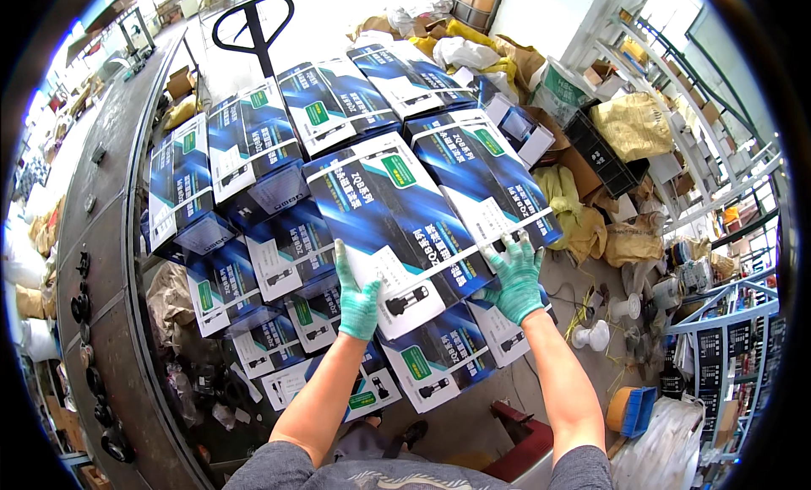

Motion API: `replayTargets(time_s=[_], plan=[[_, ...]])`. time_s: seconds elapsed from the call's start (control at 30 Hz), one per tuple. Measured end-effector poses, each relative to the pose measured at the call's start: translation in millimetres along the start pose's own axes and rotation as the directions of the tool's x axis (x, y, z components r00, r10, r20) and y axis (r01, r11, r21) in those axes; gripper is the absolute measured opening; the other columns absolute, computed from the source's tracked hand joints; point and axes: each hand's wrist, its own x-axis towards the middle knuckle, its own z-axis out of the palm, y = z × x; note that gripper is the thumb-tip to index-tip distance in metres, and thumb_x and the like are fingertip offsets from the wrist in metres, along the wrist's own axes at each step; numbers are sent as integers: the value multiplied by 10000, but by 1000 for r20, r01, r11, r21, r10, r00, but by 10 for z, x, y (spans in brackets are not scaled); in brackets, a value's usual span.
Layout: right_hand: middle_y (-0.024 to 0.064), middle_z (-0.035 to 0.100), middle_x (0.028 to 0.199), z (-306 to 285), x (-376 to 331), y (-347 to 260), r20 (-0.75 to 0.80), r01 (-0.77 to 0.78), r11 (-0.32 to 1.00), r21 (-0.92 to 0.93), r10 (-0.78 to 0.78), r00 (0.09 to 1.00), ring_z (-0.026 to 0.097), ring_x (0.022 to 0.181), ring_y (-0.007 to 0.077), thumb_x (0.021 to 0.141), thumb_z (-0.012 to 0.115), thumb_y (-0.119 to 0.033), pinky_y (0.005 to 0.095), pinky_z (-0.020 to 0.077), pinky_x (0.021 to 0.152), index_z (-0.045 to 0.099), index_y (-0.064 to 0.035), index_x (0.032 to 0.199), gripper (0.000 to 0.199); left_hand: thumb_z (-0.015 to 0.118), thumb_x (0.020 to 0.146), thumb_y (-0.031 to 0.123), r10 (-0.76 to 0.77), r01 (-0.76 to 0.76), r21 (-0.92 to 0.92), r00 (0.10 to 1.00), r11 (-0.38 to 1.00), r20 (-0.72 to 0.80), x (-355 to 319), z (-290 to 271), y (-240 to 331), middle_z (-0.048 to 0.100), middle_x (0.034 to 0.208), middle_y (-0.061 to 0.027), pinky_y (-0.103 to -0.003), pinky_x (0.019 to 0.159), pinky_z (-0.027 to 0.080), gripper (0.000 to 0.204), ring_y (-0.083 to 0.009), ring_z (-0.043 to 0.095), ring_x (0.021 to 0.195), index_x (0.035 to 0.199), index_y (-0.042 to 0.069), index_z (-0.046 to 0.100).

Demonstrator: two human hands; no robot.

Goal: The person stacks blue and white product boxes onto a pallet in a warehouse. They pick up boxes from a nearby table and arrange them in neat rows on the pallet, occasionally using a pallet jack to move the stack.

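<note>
A blue and white cardboard box (pixel 384 211) with a green label and a white strap lies on top of a stack, tilted, its near end toward me. My left hand (pixel 357 302), in a green knit glove, grips its left side near the front corner, thumb on the edge. My right hand (pixel 515 280), gloved alike, presses against its right front corner, fingers spread. Part of that palm's contact is hidden. Right of it lies a similar strapped box (pixel 477 173). More such boxes stand behind and left, among them one box (pixel 253 144) and another box (pixel 334 101).
A black pallet jack handle (pixel 253 29) rises behind the stack. A long dark metal bench (pixel 106 262) runs along the left. Right are a black crate (pixel 598 152), yellow sacks (pixel 634 127), white spools (pixel 596 334), a blue bin (pixel 634 411) and a blue shelf rack (pixel 726 304).
</note>
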Motion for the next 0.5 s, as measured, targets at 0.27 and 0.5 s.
replayTargets(time_s=[0.27, 0.5], plan=[[103, 282, 1570, -171, 79, -90, -10, 6, 999, 36, -6, 1000, 157, 1479, 426, 628, 809, -616, 740, 114, 1120, 463, -375, 1448, 922, 617, 861, -5, 32, -38, 147, 999, 988, 39, 188, -159, 12, 116, 1655, -139, -365, 1216, 232, 865, -253, 229, 1489, 1596, 193, 208], [209, 626, 1256, -238, 637, 1125, -431, -88, 983, 162, 151, 890, 613, 1126, 348, 904, 694, -275, 428, 473, 993, 611, -54, 1295, 456, 749, 753, 57, 363, -428, 756, 892, 495, 268, -379, 242, 309, 420, 1494, -225, -596, 1182, 220, 541, -489, 243, 1461, 1278, 86, 621]])
